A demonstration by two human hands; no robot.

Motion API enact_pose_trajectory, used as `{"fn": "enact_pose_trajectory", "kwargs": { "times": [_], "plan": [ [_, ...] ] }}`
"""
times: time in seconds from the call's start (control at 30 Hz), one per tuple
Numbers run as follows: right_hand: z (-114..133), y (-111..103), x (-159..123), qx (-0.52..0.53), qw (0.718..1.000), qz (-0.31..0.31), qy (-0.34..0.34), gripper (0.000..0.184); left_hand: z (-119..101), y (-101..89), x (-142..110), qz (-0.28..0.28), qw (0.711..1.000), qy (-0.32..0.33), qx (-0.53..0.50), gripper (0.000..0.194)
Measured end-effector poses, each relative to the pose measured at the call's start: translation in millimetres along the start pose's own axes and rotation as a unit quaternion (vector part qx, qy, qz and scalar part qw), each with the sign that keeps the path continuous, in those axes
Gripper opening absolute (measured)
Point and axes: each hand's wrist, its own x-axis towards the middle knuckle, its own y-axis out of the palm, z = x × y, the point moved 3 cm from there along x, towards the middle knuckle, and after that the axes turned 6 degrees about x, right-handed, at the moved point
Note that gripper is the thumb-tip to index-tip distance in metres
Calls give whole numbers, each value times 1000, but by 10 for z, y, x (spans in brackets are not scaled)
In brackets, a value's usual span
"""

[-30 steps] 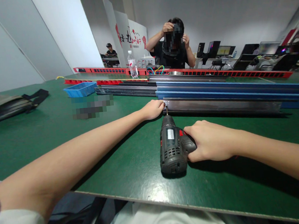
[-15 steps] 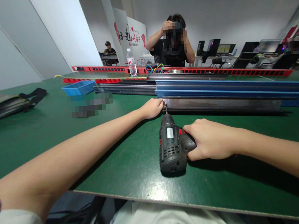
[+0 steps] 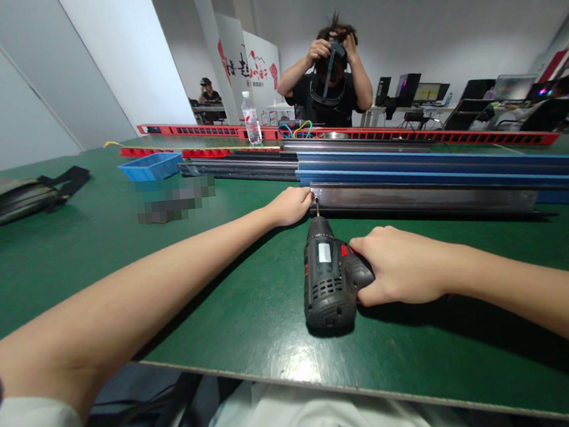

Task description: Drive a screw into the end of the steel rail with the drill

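Note:
My right hand (image 3: 398, 264) is wrapped round the handle of a black cordless drill (image 3: 327, 279), which lies on its side over the green table. The drill's bit points away from me and meets the near face of a long dark metal channel (image 3: 423, 200), close to its left end. My left hand (image 3: 291, 206) grips that left end, its fingers closed and partly hidden behind the metal. A small round screw head or hole shows where the bit touches; which of these I cannot make out.
Blue rails (image 3: 439, 160) lie right behind the channel, with dark strips (image 3: 241, 169) to their left. A blue bin (image 3: 151, 167), a water bottle (image 3: 251, 120) and long red slotted frames (image 3: 481, 133) stand farther back. A bag (image 3: 9, 201) lies at left. Across the table sits a person (image 3: 335, 83).
My hands, the drill and the channel hold nearly the same place. The person across the table has shifted their hands about the headgear on their head.

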Motion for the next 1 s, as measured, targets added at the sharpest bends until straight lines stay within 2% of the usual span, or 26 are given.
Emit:
{"fn": "enact_pose_trajectory", "kwargs": {
  "times": [1.0],
  "plan": [
    [7,0,-4,-6,1000,8,-4,24,13,3,8,-10,1000,7,-2,43]
  ]
}}
